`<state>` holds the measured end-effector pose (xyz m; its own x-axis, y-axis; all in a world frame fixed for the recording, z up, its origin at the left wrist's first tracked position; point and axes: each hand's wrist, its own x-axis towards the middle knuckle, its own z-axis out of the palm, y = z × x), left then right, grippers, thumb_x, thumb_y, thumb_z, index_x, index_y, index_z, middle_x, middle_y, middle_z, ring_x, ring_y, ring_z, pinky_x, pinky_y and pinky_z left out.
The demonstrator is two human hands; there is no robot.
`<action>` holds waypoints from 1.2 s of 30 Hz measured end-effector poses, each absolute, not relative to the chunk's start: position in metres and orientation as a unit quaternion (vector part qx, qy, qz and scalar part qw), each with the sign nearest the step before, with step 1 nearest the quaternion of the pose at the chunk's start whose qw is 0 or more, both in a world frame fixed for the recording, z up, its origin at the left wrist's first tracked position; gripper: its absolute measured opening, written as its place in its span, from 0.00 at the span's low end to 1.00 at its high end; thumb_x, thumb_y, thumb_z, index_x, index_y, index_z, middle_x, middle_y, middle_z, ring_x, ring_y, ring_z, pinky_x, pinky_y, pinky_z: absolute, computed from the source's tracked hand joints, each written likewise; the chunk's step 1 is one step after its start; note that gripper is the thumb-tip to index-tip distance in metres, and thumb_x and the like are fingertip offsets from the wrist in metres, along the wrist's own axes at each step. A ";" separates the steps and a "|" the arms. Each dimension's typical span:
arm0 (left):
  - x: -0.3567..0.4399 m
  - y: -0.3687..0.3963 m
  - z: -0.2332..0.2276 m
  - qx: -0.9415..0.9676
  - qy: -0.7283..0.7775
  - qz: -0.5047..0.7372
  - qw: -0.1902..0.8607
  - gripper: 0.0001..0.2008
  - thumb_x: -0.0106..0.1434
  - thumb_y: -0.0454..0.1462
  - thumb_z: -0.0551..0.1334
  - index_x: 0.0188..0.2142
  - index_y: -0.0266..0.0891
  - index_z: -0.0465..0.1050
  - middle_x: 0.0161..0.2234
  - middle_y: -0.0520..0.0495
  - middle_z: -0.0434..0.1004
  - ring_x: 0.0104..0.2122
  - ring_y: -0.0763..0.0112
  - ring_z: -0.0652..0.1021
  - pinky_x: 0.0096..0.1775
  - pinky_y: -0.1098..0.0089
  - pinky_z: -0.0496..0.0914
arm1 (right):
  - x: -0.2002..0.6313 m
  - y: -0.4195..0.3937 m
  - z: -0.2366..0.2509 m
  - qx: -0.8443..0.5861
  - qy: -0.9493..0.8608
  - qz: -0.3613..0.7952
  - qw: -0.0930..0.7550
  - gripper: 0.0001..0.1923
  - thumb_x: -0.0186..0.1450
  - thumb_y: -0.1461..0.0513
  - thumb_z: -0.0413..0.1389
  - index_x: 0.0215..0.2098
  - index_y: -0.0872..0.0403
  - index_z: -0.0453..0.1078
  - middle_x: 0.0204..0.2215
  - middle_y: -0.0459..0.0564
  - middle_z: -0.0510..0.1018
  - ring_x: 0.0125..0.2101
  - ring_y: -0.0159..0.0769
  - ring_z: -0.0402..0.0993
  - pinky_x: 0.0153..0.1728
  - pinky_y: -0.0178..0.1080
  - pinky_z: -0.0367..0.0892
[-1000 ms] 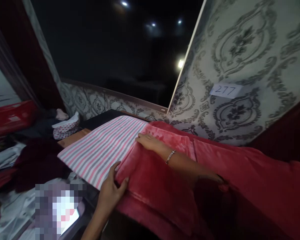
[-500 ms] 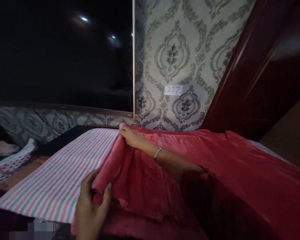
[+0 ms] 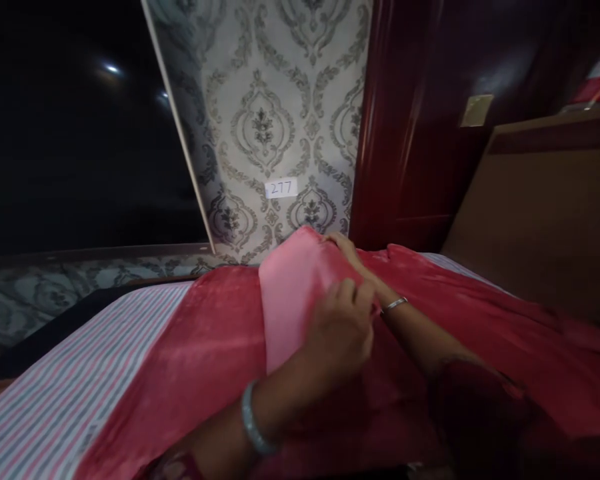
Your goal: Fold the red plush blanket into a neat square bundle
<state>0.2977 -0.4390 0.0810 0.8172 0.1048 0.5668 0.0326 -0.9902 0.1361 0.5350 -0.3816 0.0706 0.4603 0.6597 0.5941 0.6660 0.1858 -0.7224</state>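
A red plush cloth [image 3: 210, 347] lies spread over a striped cloth [image 3: 90, 360]; I cannot tell what kind of article it is. Part of it is lifted and turned over, showing a paler pink underside [image 3: 287, 297]. My left hand [image 3: 340, 323], with a pale bangle at the wrist, is closed on the near edge of this flap, slightly blurred. Farther back, my right hand [image 3: 345, 250], wearing a thin silver bracelet, grips the flap's far edge; its fingertips are partly hidden behind the fabric. My forearms reach in from the bottom and the right.
A large dark screen [image 3: 70, 147] stands at the left. Behind is a patterned wall [image 3: 260, 127] bearing a paper label [image 3: 281, 188] marked 277. To the right are a dark red glossy panel [image 3: 410, 133] and a brown box-like surface [image 3: 545, 213].
My view has turned right. Both hands have moved right with the gripped edge, folding the red cloth over. Its pale underside now shows, and a flat red layer lies at the left.
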 end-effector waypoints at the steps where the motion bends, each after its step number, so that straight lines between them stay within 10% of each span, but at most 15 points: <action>1: 0.315 -0.449 0.069 0.963 0.014 0.265 0.052 0.17 0.65 0.33 0.55 0.54 0.38 0.67 0.46 0.40 0.72 0.43 0.57 0.73 0.43 0.58 0.71 | 0.547 -0.399 0.056 -0.651 -0.501 0.008 0.571 0.09 0.61 0.65 0.49 0.31 0.53 0.72 0.39 0.51 0.77 0.47 0.39 0.71 0.57 0.43 0.63; 10: 0.366 -0.482 -0.015 0.999 -0.025 0.038 0.022 0.14 0.73 0.41 0.51 0.50 0.37 0.67 0.46 0.40 0.74 0.43 0.55 0.75 0.39 0.57 0.70 | 0.585 -0.476 -0.049 -0.708 -0.374 0.162 0.577 0.16 0.66 0.58 0.49 0.45 0.54 0.75 0.35 0.54 0.81 0.29 0.36 0.78 0.34 0.41 0.76; 18: 0.369 -0.484 -0.019 0.997 -0.033 0.032 -0.062 0.11 0.72 0.36 0.51 0.50 0.38 0.67 0.43 0.42 0.73 0.40 0.57 0.75 0.36 0.61 0.70 | 0.588 -0.433 -0.034 -0.718 -0.390 0.144 0.558 0.21 0.65 0.59 0.59 0.55 0.55 0.74 0.56 0.58 0.76 0.55 0.47 0.72 0.60 0.50 0.64; 36: 0.347 -0.486 -0.030 0.981 -0.119 0.150 -0.036 0.15 0.69 0.35 0.56 0.55 0.42 0.67 0.43 0.44 0.76 0.40 0.60 0.75 0.41 0.60 0.70 | 0.605 -0.434 -0.055 -0.739 -0.300 0.137 0.588 0.24 0.59 0.69 0.53 0.53 0.58 0.75 0.53 0.56 0.78 0.55 0.45 0.74 0.60 0.48 0.65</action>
